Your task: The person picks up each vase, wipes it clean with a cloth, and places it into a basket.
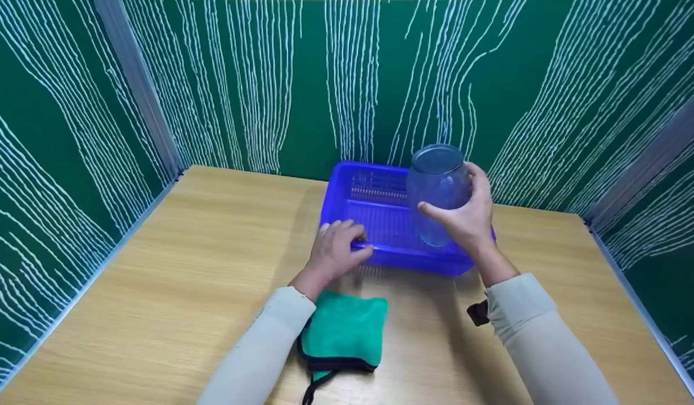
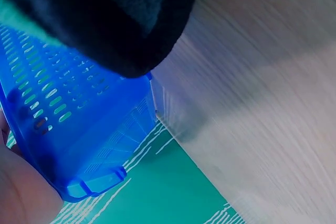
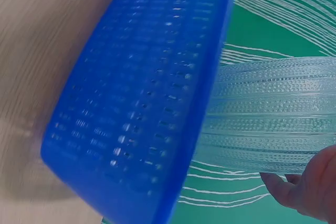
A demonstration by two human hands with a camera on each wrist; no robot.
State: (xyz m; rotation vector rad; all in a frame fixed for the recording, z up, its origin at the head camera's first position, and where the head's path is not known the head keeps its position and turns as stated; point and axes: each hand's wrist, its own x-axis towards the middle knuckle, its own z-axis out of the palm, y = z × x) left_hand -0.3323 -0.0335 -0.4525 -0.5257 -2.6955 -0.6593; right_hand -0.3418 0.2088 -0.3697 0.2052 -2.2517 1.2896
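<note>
A clear glass jar [image 1: 437, 185] stands upright within the right part of a blue plastic basket [image 1: 414, 259]; whether its base touches the basket floor I cannot tell. My right hand [image 1: 470, 216] grips the jar from its right side, thumb across the front. In the right wrist view the jar [image 3: 273, 114] shows ribbed, dotted glass behind the basket wall [image 3: 142, 87]. At the basket's near left corner, my left hand [image 1: 338, 247] holds the rim, with fingers over the edge and thumb in front. The left wrist view shows part of that hand [image 2: 26, 187] against the basket [image 2: 100, 124].
A folded green cloth [image 1: 347, 329] with black edging lies on the wooden table [image 1: 183, 281] in front of the basket, beside my left forearm. Green panels [image 1: 307, 84] with white wavy lines enclose the table at the back and sides. A small black object [image 1: 478, 313] shows by my right cuff.
</note>
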